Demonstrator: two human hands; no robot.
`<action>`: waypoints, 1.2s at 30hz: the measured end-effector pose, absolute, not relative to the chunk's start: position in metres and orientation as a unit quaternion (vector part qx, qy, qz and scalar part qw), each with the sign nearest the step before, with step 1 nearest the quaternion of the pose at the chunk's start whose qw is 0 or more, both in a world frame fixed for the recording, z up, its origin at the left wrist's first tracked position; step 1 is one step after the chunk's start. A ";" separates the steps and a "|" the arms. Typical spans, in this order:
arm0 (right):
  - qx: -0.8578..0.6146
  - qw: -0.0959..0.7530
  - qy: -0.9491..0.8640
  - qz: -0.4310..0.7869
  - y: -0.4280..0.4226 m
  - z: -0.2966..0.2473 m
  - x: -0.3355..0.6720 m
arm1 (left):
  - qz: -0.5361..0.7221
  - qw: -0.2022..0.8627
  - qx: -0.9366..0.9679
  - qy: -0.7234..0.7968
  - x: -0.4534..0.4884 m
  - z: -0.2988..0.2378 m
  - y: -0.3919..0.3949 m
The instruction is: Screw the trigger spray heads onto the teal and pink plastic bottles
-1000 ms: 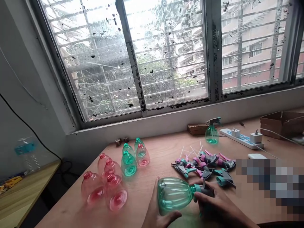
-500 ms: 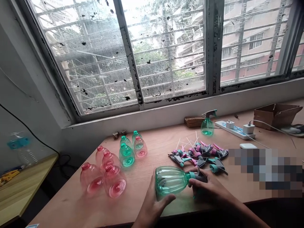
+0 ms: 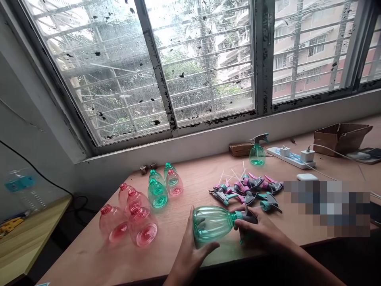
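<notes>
A clear green spray bottle point(image 3: 212, 223) lies on its side between my hands, above the table's front edge. My left hand point(image 3: 195, 250) cups its base, thumb along the near side. At the neck, my right hand point(image 3: 253, 228) grips the grey and teal spray head point(image 3: 245, 215), which sits on the bottle's mouth. Just beyond lies a pile of loose grey trigger spray heads point(image 3: 247, 188) with pink or teal parts and thin white tubes. To the left stand several open pink bottles point(image 3: 144, 226) and three green bottles point(image 3: 157, 194).
A complete green spray bottle point(image 3: 257, 153) stands at the back by a flat brown box point(image 3: 240, 149). Right of it are a power strip point(image 3: 291, 158) with white plugs, an open carton point(image 3: 341, 139) and a white case point(image 3: 307, 177). A cable point(image 3: 336, 153) crosses the right side.
The camera view has shifted slightly. Both hands keep hold of the green bottle and its spray head, with hardly any visible movement between them.
</notes>
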State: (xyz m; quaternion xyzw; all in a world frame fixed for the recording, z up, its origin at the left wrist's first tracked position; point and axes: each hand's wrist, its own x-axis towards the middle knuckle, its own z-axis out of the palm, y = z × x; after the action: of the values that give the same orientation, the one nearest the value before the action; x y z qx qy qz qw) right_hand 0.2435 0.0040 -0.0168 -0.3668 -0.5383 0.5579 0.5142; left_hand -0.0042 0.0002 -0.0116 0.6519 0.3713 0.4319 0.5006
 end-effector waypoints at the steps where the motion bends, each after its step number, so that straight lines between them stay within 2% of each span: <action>1: -0.368 0.516 -0.535 0.558 0.004 -0.017 0.243 | 0.432 0.495 0.652 0.379 -0.004 -0.011 0.000; 14: -0.366 0.517 -0.534 0.560 0.004 -0.015 0.244 | 0.429 0.497 0.651 0.381 -0.005 -0.010 -0.004; 21: -0.362 0.521 -0.537 0.556 0.003 -0.015 0.244 | 0.420 0.460 0.671 0.401 -0.005 -0.010 -0.004; 30: -0.366 0.519 -0.532 0.560 0.003 -0.017 0.244 | 0.401 0.479 0.674 0.393 -0.010 -0.015 0.001; 36: -0.367 0.519 -0.532 0.559 0.003 -0.017 0.244 | 0.429 0.457 0.675 0.389 -0.005 -0.011 -0.001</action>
State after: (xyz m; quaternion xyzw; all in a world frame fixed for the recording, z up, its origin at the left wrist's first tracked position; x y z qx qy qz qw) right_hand 0.2440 0.0034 -0.0166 -0.3667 -0.5324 0.5592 0.5190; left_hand -0.0054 -0.0014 -0.0114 0.6752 0.3894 0.4286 0.4569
